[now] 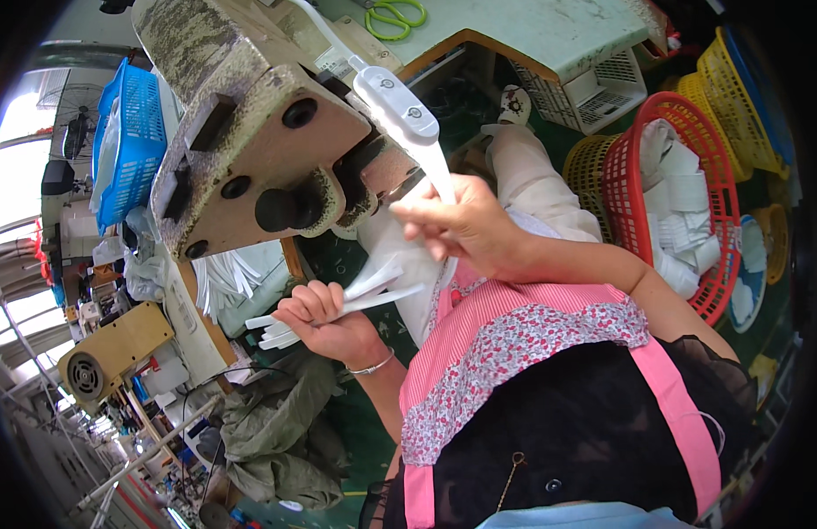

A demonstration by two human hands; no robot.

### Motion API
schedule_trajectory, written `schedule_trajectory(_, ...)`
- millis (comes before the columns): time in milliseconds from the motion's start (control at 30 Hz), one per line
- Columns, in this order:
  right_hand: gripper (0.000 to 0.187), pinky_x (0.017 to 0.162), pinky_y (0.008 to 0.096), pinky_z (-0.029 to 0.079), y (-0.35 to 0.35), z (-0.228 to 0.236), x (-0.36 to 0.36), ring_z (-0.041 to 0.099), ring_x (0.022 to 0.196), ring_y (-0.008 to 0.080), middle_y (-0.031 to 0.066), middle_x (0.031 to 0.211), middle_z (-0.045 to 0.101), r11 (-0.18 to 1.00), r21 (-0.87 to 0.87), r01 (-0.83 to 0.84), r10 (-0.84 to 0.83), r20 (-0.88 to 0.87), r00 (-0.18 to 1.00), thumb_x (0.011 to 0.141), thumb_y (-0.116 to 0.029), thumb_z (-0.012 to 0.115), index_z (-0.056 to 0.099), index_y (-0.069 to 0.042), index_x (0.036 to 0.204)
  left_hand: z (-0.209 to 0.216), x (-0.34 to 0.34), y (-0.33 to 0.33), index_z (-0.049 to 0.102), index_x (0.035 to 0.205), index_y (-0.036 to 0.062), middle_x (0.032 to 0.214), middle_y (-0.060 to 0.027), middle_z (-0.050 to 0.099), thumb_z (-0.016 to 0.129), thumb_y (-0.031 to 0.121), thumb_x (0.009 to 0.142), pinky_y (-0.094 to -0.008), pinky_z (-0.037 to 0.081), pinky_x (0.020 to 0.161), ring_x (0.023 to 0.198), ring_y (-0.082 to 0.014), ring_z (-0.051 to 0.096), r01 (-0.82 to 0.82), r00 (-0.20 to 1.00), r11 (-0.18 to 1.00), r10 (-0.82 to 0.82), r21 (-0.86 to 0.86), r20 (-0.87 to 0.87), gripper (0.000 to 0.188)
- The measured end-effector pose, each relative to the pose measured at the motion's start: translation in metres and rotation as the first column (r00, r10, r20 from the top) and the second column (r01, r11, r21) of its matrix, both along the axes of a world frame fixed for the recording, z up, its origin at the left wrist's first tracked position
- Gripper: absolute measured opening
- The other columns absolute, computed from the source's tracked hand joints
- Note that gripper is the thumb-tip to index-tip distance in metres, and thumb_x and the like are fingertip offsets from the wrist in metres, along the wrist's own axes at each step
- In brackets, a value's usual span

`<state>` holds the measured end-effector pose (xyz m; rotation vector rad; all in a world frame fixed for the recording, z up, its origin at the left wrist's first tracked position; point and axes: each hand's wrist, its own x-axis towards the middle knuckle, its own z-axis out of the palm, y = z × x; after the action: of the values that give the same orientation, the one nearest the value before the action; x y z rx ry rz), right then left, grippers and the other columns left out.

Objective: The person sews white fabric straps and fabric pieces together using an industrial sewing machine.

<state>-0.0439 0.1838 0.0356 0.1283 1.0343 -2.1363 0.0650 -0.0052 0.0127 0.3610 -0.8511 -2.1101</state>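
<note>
My left hand [324,319] is closed round a bunch of narrow white strips [378,289], whose ends stick out on both sides of the fist. To its upper right, my right hand [470,227] is raised beside the head of a worn beige machine [285,150]. Its fingers are curled and pressed together; what they hold, if anything, is hidden. Just above them hangs a white lamp with a button control [398,104], its tapered end reaching down to the hand. The machine head hides its own working area.
More white strips [223,284] hang over the table edge at left. A red basket [645,181] of rolled white bands stands at right, near yellow baskets [710,97]. A blue basket [137,145] is at far left. Green-handled scissors [395,18] lie on the far tabletop.
</note>
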Motion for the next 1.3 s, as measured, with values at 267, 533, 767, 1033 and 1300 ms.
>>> schedule_trajectory(267, 0.021, 0.048, 0.0212, 0.036, 0.01, -0.012, -0.024, 0.05, 0.052, 0.0077, 0.001, 0.072, 0.058, 0.937, -0.279, 0.213, -0.169, 0.175, 0.97, 0.1, -0.025, 0.059, 0.059, -0.004, 0.1, -0.009, -0.009, 0.06, 0.066, 0.092, -0.0012, 0.065, 0.0053, 0.045, 0.071, 0.008, 0.091, -0.0198, 0.025, 0.047, 0.053, -0.0031, 0.038, 0.57, 0.775, 0.598, -0.165, -0.563, 0.61, 0.011)
schedule_trajectory(533, 0.02, 0.063, 0.0202, 0.043, 0.022, -0.015, -0.018, 0.058, 0.074, 0.0047, 0.0029, 0.084, 0.065, 0.992, 0.043, 0.116, -0.087, -0.425, 0.901, 0.094, -0.025, 0.068, 0.068, -0.005, 0.095, 0.0, -0.029, 0.062, 0.064, 0.09, -0.0016, 0.064, 0.0019, 0.051, 0.073, 0.013, 0.091, -0.0221, 0.026, 0.044, 0.049, -0.0038, 0.038, 0.477, 0.785, 0.801, -0.202, -0.362, 0.586, 0.018)
schedule_trajectory(767, 0.015, 0.049, 0.0172, 0.04, 0.038, -0.023, -0.015, 0.063, 0.062, 0.0065, 0.0046, 0.079, 0.068, 0.994, 0.09, -0.057, 0.08, -0.278, 0.957, 0.092, -0.014, 0.07, 0.064, -0.002, 0.098, 0.005, -0.041, 0.067, 0.062, 0.1, -0.0056, 0.06, 0.0033, 0.041, 0.067, 0.008, 0.093, -0.021, 0.025, 0.044, 0.047, -0.0035, 0.031, 0.538, 0.777, 0.842, -0.515, 0.044, 0.362, 0.016)
schedule_trajectory(1033, 0.015, 0.047, 0.0169, 0.038, 0.031, -0.022, -0.016, 0.063, 0.062, 0.0046, 0.0052, 0.083, 0.071, 0.994, -0.004, 0.111, -0.109, -0.24, 0.965, 0.092, -0.013, 0.069, 0.062, -0.002, 0.099, 0.013, -0.059, 0.083, 0.063, 0.097, -0.0046, 0.061, 0.003, 0.042, 0.066, -0.001, 0.089, -0.0195, 0.025, 0.044, 0.048, -0.0029, 0.033, 0.344, 0.837, 0.937, -0.278, -0.058, 0.472, 0.009)
schedule_trajectory(1300, 0.013, 0.047, 0.0169, 0.038, 0.027, -0.019, -0.018, 0.058, 0.058, 0.0034, 0.0062, 0.083, 0.071, 0.991, 0.011, 0.13, -0.121, -0.288, 0.95, 0.093, -0.012, 0.067, 0.062, -0.002, 0.097, 0.022, -0.061, 0.083, 0.063, 0.09, -0.0013, 0.06, 0.0031, 0.044, 0.067, 0.0, 0.089, -0.0193, 0.026, 0.043, 0.046, -0.0029, 0.035, 0.316, 0.85, 0.949, -0.282, -0.003, 0.445, 0.004)
